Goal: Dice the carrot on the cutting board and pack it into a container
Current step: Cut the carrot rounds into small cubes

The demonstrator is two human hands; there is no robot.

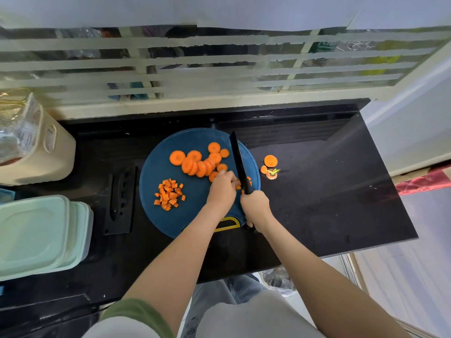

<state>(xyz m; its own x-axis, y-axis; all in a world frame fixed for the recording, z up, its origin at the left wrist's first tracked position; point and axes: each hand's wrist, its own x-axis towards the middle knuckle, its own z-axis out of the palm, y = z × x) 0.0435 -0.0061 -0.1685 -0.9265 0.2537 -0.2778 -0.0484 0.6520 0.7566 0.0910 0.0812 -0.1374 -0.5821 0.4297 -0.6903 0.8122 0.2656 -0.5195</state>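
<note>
While the right hand [256, 207] grips the knife [240, 164], the left hand [222, 191] pinches carrot pieces [238, 185] on the board [156, 176]. Dice [169, 194] lie left of it.

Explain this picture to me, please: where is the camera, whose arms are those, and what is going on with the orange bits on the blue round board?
There is no machine here: a person works with two bare hands. The one camera sits on their head, looking forward and down, so the arms enter from the bottom. On the black countertop lies a round blue cutting board. On it are orange carrot rounds and a heap of diced carrot cubes. The right hand grips a black-bladed kitchen knife by its handle, blade over the board. The left hand pinches a small carrot piece beside the blade. Right of the board lie carrot end scraps. To the left are a black knife sheath and stacked pale green lidded plastic containers.
</note>
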